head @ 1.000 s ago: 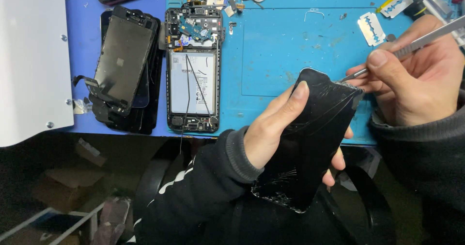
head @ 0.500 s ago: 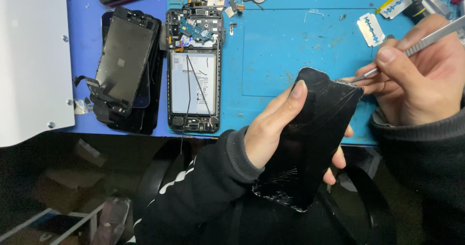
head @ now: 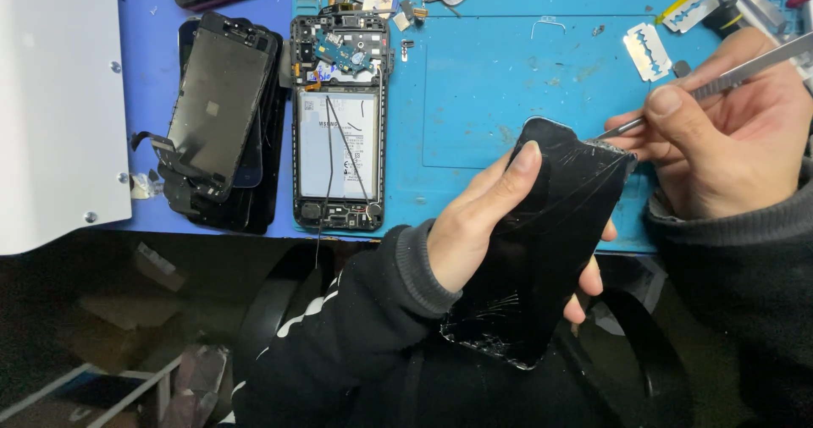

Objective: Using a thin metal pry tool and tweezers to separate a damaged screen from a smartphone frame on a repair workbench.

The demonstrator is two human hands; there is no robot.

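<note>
Right now the left hand [head: 478, 233] is gripping a cracked black phone screen [head: 542, 250] above the blue work mat [head: 500, 81], while the right hand [head: 720, 132] is pinching metal tweezers [head: 720, 77] at its top corner. Best keeping the tip shallow and the panel steady, since the shattered glass looks ready to splinter.

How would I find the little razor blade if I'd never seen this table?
Start at the blue work mat and look to its far right corner, just above the right hand holding the metal tool. The razor blade lies flat there: thin, silvery, with a slot down its middle, unlike the dark phone parts.
</note>
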